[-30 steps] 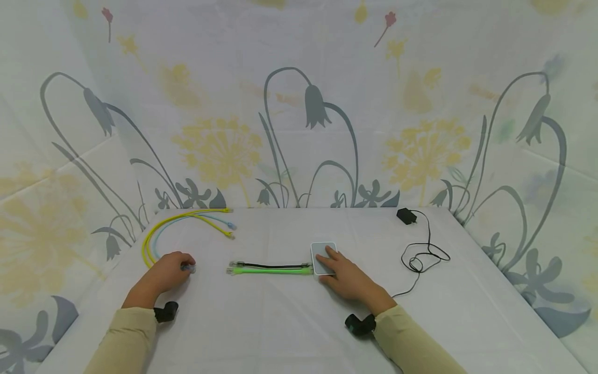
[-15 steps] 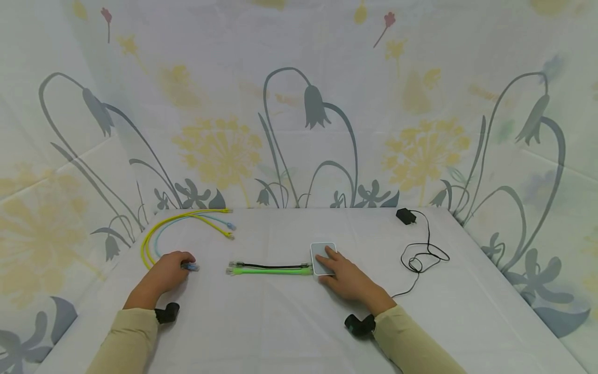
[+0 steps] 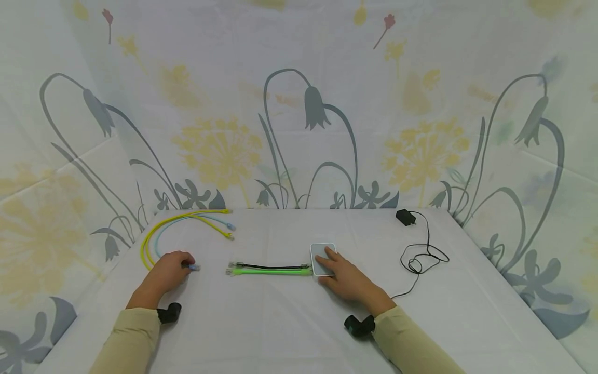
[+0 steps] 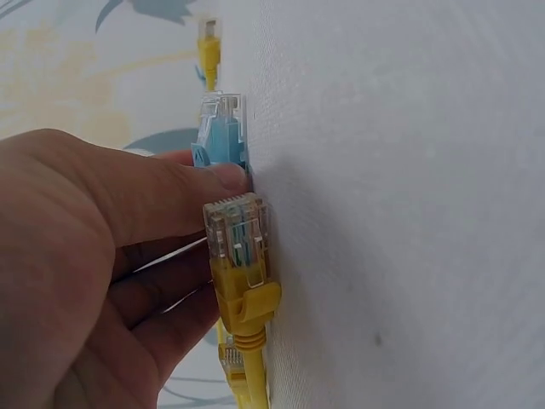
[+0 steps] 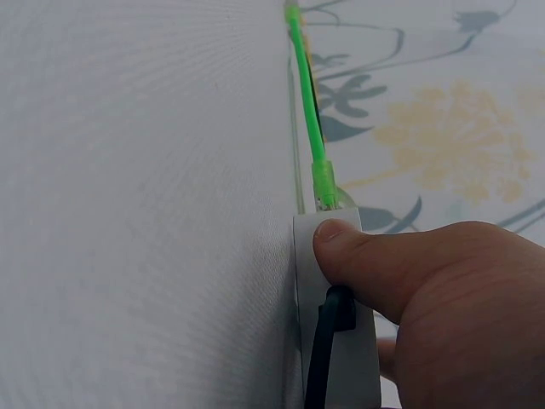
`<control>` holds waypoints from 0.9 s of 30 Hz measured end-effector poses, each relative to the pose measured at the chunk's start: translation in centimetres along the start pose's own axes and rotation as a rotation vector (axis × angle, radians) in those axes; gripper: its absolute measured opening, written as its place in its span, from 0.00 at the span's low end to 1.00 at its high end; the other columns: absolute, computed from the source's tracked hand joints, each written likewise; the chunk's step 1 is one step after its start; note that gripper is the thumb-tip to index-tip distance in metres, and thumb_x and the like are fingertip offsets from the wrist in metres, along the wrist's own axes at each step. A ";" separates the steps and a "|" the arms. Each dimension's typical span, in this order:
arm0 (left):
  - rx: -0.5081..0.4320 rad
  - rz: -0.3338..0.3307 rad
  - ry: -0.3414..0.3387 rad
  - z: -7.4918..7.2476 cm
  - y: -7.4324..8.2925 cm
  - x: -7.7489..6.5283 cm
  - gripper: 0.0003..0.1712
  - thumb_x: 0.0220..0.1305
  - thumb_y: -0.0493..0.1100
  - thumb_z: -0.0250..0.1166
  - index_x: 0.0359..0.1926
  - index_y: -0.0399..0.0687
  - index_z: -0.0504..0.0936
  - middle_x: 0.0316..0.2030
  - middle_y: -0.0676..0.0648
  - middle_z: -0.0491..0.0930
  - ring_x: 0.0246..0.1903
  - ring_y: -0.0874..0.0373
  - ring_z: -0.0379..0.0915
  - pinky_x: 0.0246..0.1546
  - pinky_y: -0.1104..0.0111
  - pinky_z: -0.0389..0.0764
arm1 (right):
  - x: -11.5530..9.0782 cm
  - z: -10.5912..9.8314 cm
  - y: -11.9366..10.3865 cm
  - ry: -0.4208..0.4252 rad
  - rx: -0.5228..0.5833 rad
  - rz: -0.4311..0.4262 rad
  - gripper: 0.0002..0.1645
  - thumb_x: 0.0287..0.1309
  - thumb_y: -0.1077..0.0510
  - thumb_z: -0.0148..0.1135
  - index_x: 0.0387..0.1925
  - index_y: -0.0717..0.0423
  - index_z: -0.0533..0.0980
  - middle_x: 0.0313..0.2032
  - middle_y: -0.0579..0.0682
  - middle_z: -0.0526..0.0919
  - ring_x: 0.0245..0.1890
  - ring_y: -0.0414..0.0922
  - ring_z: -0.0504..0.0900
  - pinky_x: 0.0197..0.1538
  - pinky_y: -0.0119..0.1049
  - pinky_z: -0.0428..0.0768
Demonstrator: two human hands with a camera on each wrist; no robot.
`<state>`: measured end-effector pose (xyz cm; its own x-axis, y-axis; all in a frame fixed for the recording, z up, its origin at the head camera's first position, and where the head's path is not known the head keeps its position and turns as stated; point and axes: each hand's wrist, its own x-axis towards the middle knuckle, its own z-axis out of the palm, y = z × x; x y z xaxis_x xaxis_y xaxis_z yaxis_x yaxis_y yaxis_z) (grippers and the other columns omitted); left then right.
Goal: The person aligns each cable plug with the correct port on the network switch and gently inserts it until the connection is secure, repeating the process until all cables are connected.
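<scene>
My left hand (image 3: 167, 272) pinches the blue plug (image 4: 223, 136) of a light-blue network cable (image 3: 161, 235) between thumb and fingers, close over the table. A yellow cable's plug (image 4: 238, 247) stands beside that thumb in the left wrist view. My right hand (image 3: 350, 279) rests on a white box (image 3: 317, 251) with a grey top, its fingers laid over the top and its thumb pressed to the near side. A black cord (image 5: 320, 366) enters that side. From the box's left side a short green cable (image 3: 273, 271) and a short black cable (image 3: 268, 266) run left, their far plugs loose.
Yellow cables (image 3: 151, 234) curve along the table's (image 3: 261, 332) left side, with loose ends at the back. A black power adapter (image 3: 405, 217) lies back right, its thin cord (image 3: 429, 254) looped. Patterned cloth (image 3: 299, 140) hangs behind.
My left hand has shifted slightly to the right, and more of the blue plug shows past its fingertips. My right hand and the box have stayed in place.
</scene>
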<state>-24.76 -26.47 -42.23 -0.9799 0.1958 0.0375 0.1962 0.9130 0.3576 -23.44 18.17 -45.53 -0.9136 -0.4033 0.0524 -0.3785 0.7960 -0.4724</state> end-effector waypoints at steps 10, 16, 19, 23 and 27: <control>0.008 0.029 0.007 0.5 0.6 0.6 0.08 0.63 0.34 0.63 0.43 0.37 0.83 0.44 0.36 0.82 0.50 0.36 0.76 0.50 0.48 0.76 | 0.0 0.0 0.0 -0.005 0.000 0.003 0.34 0.66 0.46 0.58 0.71 0.46 0.64 0.75 0.58 0.52 0.73 0.62 0.53 0.70 0.58 0.60; -0.013 0.034 0.007 1.1 1.0 1.1 0.09 0.65 0.36 0.61 0.44 0.40 0.83 0.45 0.38 0.83 0.50 0.38 0.76 0.52 0.49 0.75 | -0.1 -0.1 -0.1 0.002 0.003 -0.004 0.34 0.66 0.46 0.58 0.70 0.46 0.64 0.75 0.58 0.52 0.73 0.62 0.53 0.70 0.58 0.60; -0.026 0.035 0.007 1.1 1.3 1.2 0.09 0.65 0.37 0.61 0.44 0.41 0.84 0.44 0.39 0.83 0.50 0.39 0.76 0.51 0.49 0.75 | -0.1 -0.1 -0.1 0.005 0.000 -0.006 0.33 0.66 0.47 0.58 0.70 0.47 0.65 0.75 0.58 0.53 0.73 0.61 0.54 0.70 0.58 0.61; -0.037 0.047 0.014 1.1 1.9 1.3 0.10 0.65 0.38 0.60 0.45 0.43 0.84 0.44 0.40 0.83 0.50 0.39 0.76 0.51 0.49 0.75 | -0.2 -0.1 -0.2 0.000 -0.006 -0.001 0.33 0.66 0.47 0.58 0.70 0.46 0.64 0.75 0.58 0.53 0.74 0.61 0.54 0.70 0.58 0.61; -0.052 0.073 0.036 1.4 2.2 1.6 0.10 0.66 0.38 0.60 0.46 0.44 0.84 0.46 0.40 0.83 0.52 0.39 0.76 0.53 0.48 0.75 | -0.3 -0.2 -0.2 -0.006 -0.007 0.001 0.34 0.66 0.46 0.58 0.71 0.46 0.64 0.75 0.57 0.52 0.74 0.60 0.53 0.70 0.57 0.61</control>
<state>-25.88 -23.62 -42.71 -0.9638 0.2475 0.0987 0.2662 0.8768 0.4005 -23.16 18.20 -45.24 -0.9132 -0.4047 0.0467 -0.3783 0.7997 -0.4663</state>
